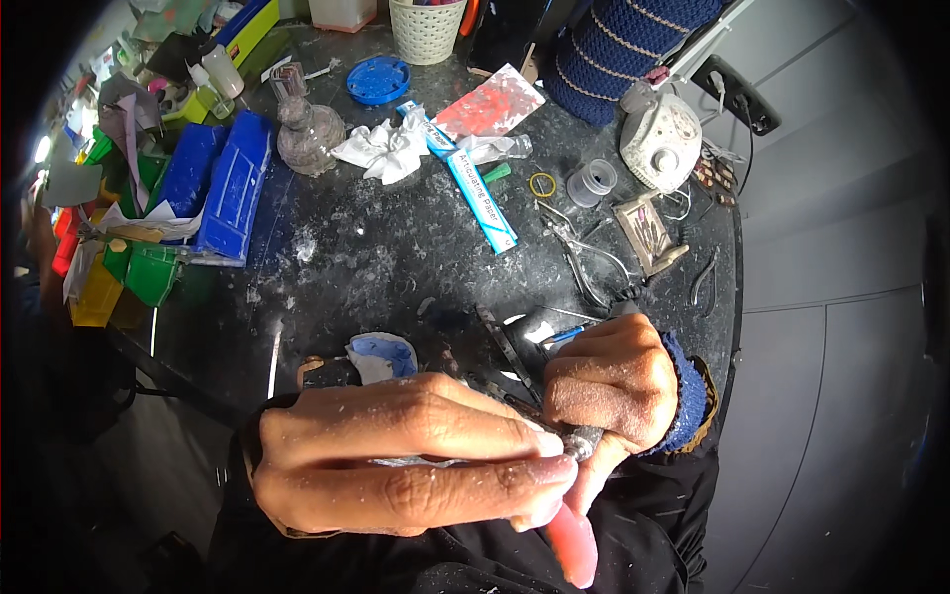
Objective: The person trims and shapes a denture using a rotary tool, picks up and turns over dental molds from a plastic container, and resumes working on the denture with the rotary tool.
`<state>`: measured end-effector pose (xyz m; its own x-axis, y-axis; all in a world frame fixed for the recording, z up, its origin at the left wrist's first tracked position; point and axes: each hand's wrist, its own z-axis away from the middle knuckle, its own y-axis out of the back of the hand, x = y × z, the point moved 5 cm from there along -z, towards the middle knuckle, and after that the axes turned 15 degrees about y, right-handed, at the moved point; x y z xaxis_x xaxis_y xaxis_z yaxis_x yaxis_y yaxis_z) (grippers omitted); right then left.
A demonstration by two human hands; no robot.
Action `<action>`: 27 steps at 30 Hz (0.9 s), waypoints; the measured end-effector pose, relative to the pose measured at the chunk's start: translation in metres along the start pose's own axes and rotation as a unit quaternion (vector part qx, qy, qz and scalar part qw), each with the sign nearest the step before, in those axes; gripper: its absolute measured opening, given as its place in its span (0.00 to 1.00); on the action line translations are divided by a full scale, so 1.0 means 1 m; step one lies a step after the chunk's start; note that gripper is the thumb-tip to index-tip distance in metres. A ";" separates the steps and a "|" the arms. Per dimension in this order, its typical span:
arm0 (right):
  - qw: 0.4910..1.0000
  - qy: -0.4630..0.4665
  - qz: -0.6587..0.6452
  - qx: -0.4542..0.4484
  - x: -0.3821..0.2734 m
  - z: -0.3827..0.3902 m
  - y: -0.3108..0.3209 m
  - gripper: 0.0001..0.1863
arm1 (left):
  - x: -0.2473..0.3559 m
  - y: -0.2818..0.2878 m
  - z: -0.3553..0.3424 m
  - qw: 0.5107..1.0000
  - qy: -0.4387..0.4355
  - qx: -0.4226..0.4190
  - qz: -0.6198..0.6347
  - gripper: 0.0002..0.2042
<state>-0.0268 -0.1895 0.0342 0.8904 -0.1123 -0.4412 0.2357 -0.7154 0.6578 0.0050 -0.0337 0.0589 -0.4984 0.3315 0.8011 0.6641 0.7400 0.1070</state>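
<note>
A pink piece (574, 551) is pinched by the left hand (406, 426). A grey tool (584, 441) is tightly clasped by the right hand (614, 386).

A rounded pink piece (575, 550) slants near a dusty grey tool (584, 440).

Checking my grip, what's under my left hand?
Part of a pink piece sticks out from under your left hand, with black clothing farther below. The hand covers the rest, so the piece's full shape can't be seen.

Pink piece (576, 554) partly hidden by left hand (366, 434), blue knitted cylinder (628, 54) cropped
</note>
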 end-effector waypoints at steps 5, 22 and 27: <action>1.000 0.017 0.006 0.010 -0.003 -0.003 0.001 0.31 | 0.002 0.002 0.000 0.999 -0.012 -0.033 -0.010 0.13; 0.980 -0.143 -0.058 0.127 -0.013 -0.008 0.032 0.16 | 0.005 0.003 0.003 0.982 -0.065 0.030 -0.173 0.11; 0.959 -0.229 -0.011 0.169 -0.017 -0.005 0.027 0.11 | 0.012 -0.007 0.014 0.944 -0.143 -0.017 -0.297 0.10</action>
<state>-0.0337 -0.2035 0.0633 0.6046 -0.3299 -0.7251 0.0433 -0.8953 0.4434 -0.0133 -0.0265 0.0598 -0.9151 0.0115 0.4030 0.2350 0.8275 0.5100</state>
